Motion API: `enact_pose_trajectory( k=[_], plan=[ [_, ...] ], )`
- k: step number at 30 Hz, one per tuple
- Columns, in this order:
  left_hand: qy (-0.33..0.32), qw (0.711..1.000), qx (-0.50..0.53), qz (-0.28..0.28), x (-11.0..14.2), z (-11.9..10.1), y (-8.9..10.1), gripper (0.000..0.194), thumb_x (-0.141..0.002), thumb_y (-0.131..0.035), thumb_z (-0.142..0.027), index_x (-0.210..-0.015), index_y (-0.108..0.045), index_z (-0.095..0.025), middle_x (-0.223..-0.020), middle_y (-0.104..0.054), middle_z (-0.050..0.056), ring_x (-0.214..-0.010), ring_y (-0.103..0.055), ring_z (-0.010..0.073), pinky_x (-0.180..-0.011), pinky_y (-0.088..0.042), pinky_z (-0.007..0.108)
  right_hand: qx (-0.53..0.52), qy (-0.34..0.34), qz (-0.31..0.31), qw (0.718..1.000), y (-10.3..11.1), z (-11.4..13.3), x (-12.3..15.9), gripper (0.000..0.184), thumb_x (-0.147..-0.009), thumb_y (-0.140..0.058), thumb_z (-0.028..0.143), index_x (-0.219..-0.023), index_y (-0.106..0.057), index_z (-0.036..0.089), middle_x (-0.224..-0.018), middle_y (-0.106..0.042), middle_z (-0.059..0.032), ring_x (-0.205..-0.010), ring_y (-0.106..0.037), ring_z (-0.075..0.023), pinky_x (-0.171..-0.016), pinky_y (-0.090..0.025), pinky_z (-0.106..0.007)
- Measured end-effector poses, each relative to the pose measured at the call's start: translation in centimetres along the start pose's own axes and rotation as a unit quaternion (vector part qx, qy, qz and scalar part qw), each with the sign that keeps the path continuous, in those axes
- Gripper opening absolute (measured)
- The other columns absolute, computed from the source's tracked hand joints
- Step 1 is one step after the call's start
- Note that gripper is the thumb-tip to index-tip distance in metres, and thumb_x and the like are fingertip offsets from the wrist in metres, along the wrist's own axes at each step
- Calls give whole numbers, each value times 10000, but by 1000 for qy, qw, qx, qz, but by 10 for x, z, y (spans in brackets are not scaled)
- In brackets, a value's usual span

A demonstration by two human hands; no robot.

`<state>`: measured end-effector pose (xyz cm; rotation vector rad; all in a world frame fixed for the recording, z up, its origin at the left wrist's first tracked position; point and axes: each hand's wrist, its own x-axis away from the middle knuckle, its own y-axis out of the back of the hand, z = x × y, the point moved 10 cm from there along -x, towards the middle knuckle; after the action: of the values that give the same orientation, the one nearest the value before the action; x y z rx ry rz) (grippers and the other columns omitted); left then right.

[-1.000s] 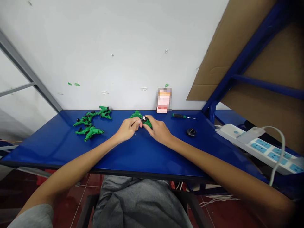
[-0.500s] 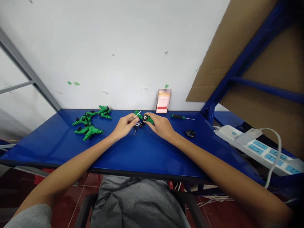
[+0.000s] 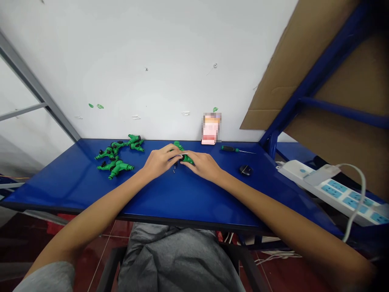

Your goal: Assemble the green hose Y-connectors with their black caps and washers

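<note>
My right hand [image 3: 205, 164] is closed around a green plastic hose fitting [image 3: 187, 159] with a black end. Its fingers partly cover the fitting. My left hand [image 3: 161, 161] pinches a thin pale rod [image 3: 183, 154], whose far end reaches across the black end of that fitting. The rod's kind is too small to tell. Another green fitting [image 3: 177, 143] lies just behind the fingertips. Small dark parts [image 3: 174, 169] lie on the table below the left fingers, mostly hidden by them.
Several green hose fittings with black knobs [image 3: 117, 167] are grouped at the left of the blue table [image 3: 170, 198]. A screwdriver [image 3: 230, 149] and a black round object [image 3: 245, 170] lie at the right. A phone [image 3: 210, 132] leans on the wall; a power strip [image 3: 331, 190] sits far right.
My left hand has brought the rod from an upward slant to nearly level at the fitting. The two hands are closer together, and the fitting's open end has turned out of sight.
</note>
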<state>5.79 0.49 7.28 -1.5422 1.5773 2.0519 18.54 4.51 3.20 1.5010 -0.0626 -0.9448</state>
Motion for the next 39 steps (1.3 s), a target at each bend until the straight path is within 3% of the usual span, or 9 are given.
enact_pose_trajectory(
  k=[4, 10, 17, 23, 27, 31, 34, 39],
  plan=[
    [1, 1000, -18, -6, 0, 0, 3, 197, -1098, -574, -273, -1126, -762, -219, -1100, -811, 34, -929, -759, 125, -685, -517, 214, -24, -37, -3, 999, -3, -5, 0, 320, -1069, -638, 417, -1341, -627, 248, -1160, -821, -82, -962, -803, -295, -742, -564, -348],
    [113, 992, 49, 1, -2, 24, 2, 90, -988, -633, -205, -946, -712, -202, -917, -748, 16, -690, -590, 124, -685, -476, 254, -36, -52, 2, 998, -2, -6, -1, 276, -1072, -615, 422, -1298, -647, 267, -1142, -823, -62, -948, -796, -282, -723, -532, -330],
    [212, 970, 14, 121, 10, 65, -23, 126, -945, -658, -189, -988, -776, -198, -996, -782, 37, -704, -601, 158, -702, -439, 292, -21, -85, 8, 996, 3, -28, -1, 304, -1050, -645, 397, -1321, -642, 259, -1113, -824, -60, -897, -789, -282, -697, -522, -347],
    [259, 961, 70, 68, 5, 64, -6, 205, -992, -610, -271, -1004, -796, -187, -916, -793, 22, -641, -539, 147, -695, -448, 300, -85, -81, -10, 993, 8, -30, -1, 289, -1046, -645, 407, -1301, -616, 274, -1173, -814, -59, -972, -789, -286, -792, -555, -373],
    [218, 963, 134, 87, -1, 39, -6, 260, -997, -659, -359, -1175, -761, -200, -957, -762, 16, -612, -496, 124, -646, -443, 277, -144, -80, -8, 986, 6, -27, 0, 348, -1028, -668, 453, -1299, -533, 281, -1229, -810, -73, -1026, -792, -302, -828, -558, -392],
    [116, 976, 139, 126, -2, 12, -16, 460, -1017, -685, -481, -1394, -661, -218, -1190, -735, 82, -790, -623, 163, -723, -496, 288, -184, -69, 6, 981, 1, -19, 0, 284, -1019, -659, 471, -1180, -518, 285, -1197, -811, -67, -997, -792, -294, -794, -535, -369],
    [88, 978, 130, 134, 0, 8, -18, 410, -1079, -587, -494, -1373, -655, -217, -1213, -729, 96, -889, -668, 189, -792, -519, 305, -202, -69, 8, 977, 1, -15, -1, 302, -1000, -677, 514, -1130, -534, 281, -1146, -811, -61, -963, -785, -283, -781, -512, -356],
    [98, 975, 131, 153, 2, 11, -17, 391, -1104, -521, -521, -1343, -631, -231, -1227, -733, 82, -933, -695, 203, -819, -525, 315, -225, -75, 1, 971, 4, -10, -2, 313, -974, -715, 514, -1110, -580, 267, -1047, -821, -34, -878, -769, -251, -748, -482, -325]
  ],
)
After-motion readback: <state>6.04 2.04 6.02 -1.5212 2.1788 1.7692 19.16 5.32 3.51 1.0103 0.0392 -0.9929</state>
